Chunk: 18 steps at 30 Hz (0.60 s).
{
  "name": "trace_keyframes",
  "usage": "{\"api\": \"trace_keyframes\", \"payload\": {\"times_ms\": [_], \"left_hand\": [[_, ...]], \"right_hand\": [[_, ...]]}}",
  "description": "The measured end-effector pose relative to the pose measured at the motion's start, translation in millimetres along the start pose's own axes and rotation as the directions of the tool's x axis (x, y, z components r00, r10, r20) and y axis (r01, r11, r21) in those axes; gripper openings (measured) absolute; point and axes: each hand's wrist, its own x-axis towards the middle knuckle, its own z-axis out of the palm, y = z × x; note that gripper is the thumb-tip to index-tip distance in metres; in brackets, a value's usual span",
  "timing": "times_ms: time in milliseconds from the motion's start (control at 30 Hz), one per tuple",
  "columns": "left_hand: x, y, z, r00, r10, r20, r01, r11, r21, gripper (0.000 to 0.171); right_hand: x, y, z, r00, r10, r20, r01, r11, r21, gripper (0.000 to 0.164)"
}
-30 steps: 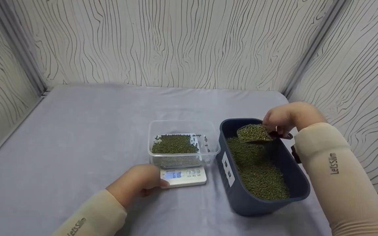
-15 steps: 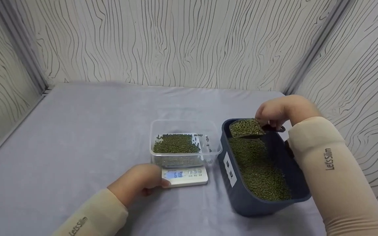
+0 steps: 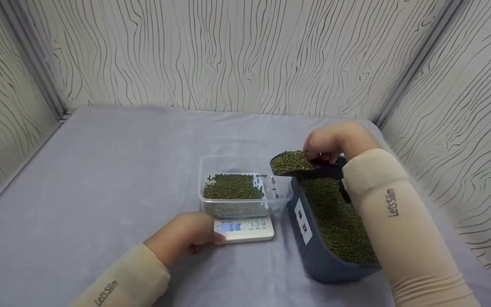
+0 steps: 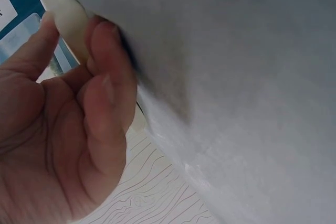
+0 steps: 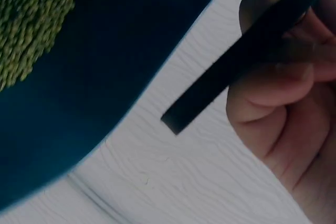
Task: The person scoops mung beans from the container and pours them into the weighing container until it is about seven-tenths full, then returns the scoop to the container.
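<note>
My right hand [image 3: 328,140] holds a dark scoop heaped with green mung beans [image 3: 291,162] by its handle [image 5: 226,77]. The scoop is over the far left rim of the dark blue bin [image 3: 335,273], close to the clear plastic container [image 3: 245,200]. A layer of mung beans [image 3: 233,186] lies in that container, which stands on a white kitchen scale [image 3: 249,236] whose display reads 61.8. My left hand [image 3: 186,230] grips the scale's front left corner, thumb on one side and fingers curled at the other, as the left wrist view shows.
Many more mung beans [image 3: 348,234] fill the lower part of the bin, which has a white label [image 3: 303,221] on its side. A pale cloth covers the table [image 3: 113,170]. Patterned panels [image 3: 228,55] wall in the back and both sides.
My right hand has carried the loaded scoop leftward from above the bin's inside to its left rim. The left hand stays on the scale, and the display reading is the same.
</note>
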Motion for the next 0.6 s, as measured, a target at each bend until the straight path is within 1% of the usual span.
{"api": "trace_keyframes", "payload": {"times_ms": [100, 167, 233, 400, 467, 600], "left_hand": [[-0.8, 1.3, -0.6, 1.000, 0.022, 0.002, -0.022, 0.999, 0.033, 0.050], [-0.9, 1.7, -0.8, 1.000, 0.025, 0.001, -0.025, 0.999, 0.026, 0.050], [-0.9, 1.8, -1.0, 1.000, 0.023, 0.001, -0.023, 1.000, 0.021, 0.049], [-0.6, 0.8, -1.1, 1.000, 0.019, -0.001, -0.019, 1.000, 0.021, 0.048], [-0.3, 0.5, -1.4, 1.000, 0.010, 0.002, -0.010, 1.000, 0.015, 0.048], [0.2, 0.1, -2.2, 1.000, -0.012, 0.005, 0.012, 0.999, 0.047, 0.050]], "right_hand": [[3, -7, 2, 0.999, 0.021, -0.033, -0.023, 0.997, -0.073, 0.021], [5, -10, 3, 0.998, 0.027, -0.060, -0.035, 0.992, -0.125, 0.021], [6, -14, 4, 0.996, 0.027, -0.088, -0.041, 0.987, -0.153, 0.022], [6, -20, 4, 0.986, -0.032, -0.163, -0.007, 0.973, -0.232, 0.026], [5, -22, 4, 0.977, -0.090, -0.195, 0.023, 0.946, -0.325, 0.027], [3, -28, 4, 0.951, -0.193, -0.240, 0.048, 0.862, -0.504, 0.025]]}}
